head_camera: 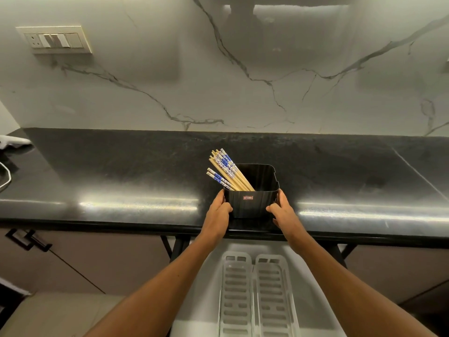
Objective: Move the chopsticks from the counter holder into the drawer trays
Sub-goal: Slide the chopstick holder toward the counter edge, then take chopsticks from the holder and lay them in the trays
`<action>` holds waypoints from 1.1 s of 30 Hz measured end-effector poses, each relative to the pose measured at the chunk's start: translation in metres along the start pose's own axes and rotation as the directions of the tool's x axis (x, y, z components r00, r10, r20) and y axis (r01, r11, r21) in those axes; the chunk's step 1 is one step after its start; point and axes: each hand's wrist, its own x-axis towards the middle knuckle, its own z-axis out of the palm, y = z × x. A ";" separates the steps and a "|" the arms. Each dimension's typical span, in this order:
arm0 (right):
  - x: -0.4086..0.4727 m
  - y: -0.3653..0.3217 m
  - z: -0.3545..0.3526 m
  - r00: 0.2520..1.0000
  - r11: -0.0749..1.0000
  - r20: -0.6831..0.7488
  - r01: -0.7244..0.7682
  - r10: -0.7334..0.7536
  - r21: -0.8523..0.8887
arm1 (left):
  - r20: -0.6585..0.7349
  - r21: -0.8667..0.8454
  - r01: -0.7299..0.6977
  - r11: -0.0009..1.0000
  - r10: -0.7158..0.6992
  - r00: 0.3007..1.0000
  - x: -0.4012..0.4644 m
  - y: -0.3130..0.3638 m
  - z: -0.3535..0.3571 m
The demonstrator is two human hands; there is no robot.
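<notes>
Head view. We look down on a black counter [121,181] backed by a white marble-patterned wall [243,69]. Near the counter's front edge stands the holder [251,203], a black, open-topped, roughly square container with a small red label on its near face. The chopsticks [227,172] are inside it, a bundle of pale wooden sticks, several with blue-and-white patterned upper ends; they lean toward the far left corner and project above the rim.

We see the left hand [218,214] pressed against the holder's left wall, thumb on the near face and fingers wrapped around the side. The right hand [283,211] mirrors it on the right wall, thumb toward the near face. Both hands thus clasp the holder between them; neither touches the chopsticks.

Below the counter edge, between the forearms, the open drawer [206,276] shows two white slotted trays [255,300] lying side by side, long axes running away from us. No chopsticks are visible in them.

At the upper left, a switch plate [54,40] is set into the wall. A dark cabinet handle [29,240] shows at lower left.
</notes>
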 end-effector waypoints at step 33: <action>0.127 -0.065 0.032 0.960 0.612 0.274 0.245 -0.048 -0.752 | -0.200 -0.161 0.076 0.984 -0.108 0.974 0.032 0.036 -0.025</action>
